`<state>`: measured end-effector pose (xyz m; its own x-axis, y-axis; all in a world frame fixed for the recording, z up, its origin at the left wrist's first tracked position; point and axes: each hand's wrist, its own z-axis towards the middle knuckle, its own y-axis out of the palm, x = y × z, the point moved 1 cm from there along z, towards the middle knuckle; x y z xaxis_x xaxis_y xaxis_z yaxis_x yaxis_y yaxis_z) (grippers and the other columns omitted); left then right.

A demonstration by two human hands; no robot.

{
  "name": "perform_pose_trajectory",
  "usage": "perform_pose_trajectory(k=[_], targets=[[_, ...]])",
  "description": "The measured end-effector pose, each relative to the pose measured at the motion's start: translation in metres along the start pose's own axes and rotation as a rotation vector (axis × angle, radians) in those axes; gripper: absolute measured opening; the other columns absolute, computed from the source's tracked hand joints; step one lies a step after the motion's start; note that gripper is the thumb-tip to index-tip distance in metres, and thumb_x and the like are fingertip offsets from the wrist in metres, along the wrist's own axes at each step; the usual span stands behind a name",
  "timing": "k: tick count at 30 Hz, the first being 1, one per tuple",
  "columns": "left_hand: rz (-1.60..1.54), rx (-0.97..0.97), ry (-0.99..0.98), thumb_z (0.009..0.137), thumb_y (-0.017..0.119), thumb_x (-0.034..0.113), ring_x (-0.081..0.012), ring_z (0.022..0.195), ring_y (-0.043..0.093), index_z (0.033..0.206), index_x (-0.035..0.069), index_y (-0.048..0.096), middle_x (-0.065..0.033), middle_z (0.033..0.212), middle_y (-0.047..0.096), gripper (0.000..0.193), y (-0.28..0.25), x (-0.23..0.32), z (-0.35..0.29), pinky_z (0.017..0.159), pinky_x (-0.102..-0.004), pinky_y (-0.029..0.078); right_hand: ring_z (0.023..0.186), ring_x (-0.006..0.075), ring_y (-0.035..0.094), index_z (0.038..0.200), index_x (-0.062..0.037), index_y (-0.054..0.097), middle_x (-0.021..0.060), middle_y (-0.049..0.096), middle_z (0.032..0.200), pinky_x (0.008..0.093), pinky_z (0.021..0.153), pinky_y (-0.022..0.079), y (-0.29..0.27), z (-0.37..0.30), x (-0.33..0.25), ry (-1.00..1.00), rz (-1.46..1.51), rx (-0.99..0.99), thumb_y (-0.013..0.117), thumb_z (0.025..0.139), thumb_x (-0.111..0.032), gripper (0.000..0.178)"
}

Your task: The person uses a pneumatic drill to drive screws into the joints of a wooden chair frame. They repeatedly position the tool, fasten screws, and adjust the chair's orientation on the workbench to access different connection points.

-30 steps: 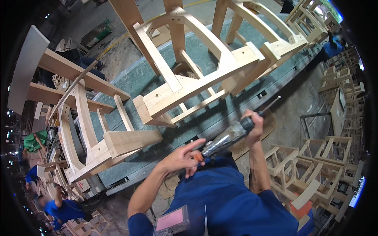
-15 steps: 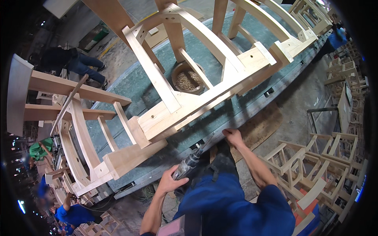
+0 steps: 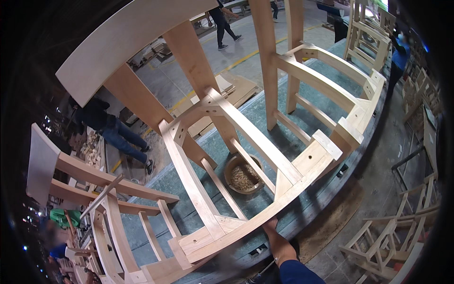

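A green workbench (image 3: 187, 213) stretched from seven o'clock to two. On it, a pale wooden chair frame (image 3: 255, 138) stood centrally, a second chair frame (image 3: 118, 231) toward eight o'clock, a third chair frame (image 3: 321, 78) toward two. A round bowl (image 3: 236, 165) showed through the central one at five. Farther out at five, the right hand (image 3: 270, 225) was by that frame's near edge (fingers hidden, grip impossible to tell; the left hand was out of sight). Light bits (image 3: 243, 178) filled the bowl.
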<state>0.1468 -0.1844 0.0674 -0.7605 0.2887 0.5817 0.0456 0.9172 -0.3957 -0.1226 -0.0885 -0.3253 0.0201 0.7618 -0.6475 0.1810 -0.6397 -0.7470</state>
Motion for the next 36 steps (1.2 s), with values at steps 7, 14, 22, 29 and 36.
perform_pose_trajectory(k=[7, 14, 22, 29, 36], targets=[[-0.121, -0.121, 0.188, 0.071, 0.077, 0.027, -0.0217, 0.082, 0.061, 0.128, -0.007, 0.051, -0.0146, 0.095, 0.066, 0.071, -0.02, 0.026, 0.018, 0.071, -0.0324, 0.051, 0.091, 0.0331, 0.068, 0.11, -0.0021, 0.063, 0.0199, 0.067, 0.1, 0.0411, 0.073, 0.056, -0.033, 0.022, 0.023, 0.036, 0.097, -0.315, 0.057, 0.09, -0.037, 0.041], [-0.493, -0.154, 0.431, 0.072, 0.079, 0.033, -0.03, 0.076, 0.066, 0.126, -0.008, 0.05, -0.0209, 0.089, 0.066, 0.074, -0.023, 0.058, 0.018, 0.061, -0.0374, 0.054, 0.06, 0.0035, 0.04, 0.087, -0.0084, 0.058, -0.0029, 0.047, 0.072, 0.0191, 0.049, 0.029, -0.112, -0.082, -0.047, 0.561, 1.379, -1.102, 0.061, 0.095, -0.021, 0.015], [-1.364, -0.685, 0.449, 0.072, 0.084, 0.03, -0.0338, 0.057, 0.066, 0.127, -0.011, 0.04, -0.0289, 0.09, 0.064, 0.082, -0.014, 0.106, -0.002, 0.041, -0.034, 0.054, 0.057, 0.0029, 0.038, 0.105, 0.002, 0.061, 0.0, 0.053, 0.078, 0.0166, 0.043, 0.026, -0.234, -0.1, -0.098, 0.498, 1.452, -0.974, 0.063, 0.093, -0.01, 0.017], [-0.773, -0.114, 0.33, 0.088, 0.07, 0.027, -0.0182, 0.049, 0.056, 0.119, 0.017, 0.053, -0.0127, 0.085, 0.063, 0.036, -0.045, 0.098, 0.0, 0.038, -0.0246, 0.045, 0.055, 0.0026, 0.048, 0.092, -0.0026, 0.059, 0.0087, 0.064, 0.091, 0.0136, 0.04, 0.035, -0.325, -0.077, -0.151, 0.22, 1.549, -0.966, 0.064, 0.089, -0.006, 0.006], [0.216, 0.13, 1.206, 0.076, 0.082, 0.022, -0.0276, 0.081, 0.063, 0.109, 0.007, 0.069, -0.0167, 0.097, 0.06, 0.039, -0.104, 0.152, -0.063, 0.065, -0.0381, 0.05, 0.058, 0.0008, 0.045, 0.096, -0.0042, 0.063, 0.0009, 0.062, 0.086, 0.0132, 0.05, 0.037, -0.4, -0.057, -0.195, -0.084, 1.616, -0.873, 0.064, 0.09, -0.012, 0.01]])
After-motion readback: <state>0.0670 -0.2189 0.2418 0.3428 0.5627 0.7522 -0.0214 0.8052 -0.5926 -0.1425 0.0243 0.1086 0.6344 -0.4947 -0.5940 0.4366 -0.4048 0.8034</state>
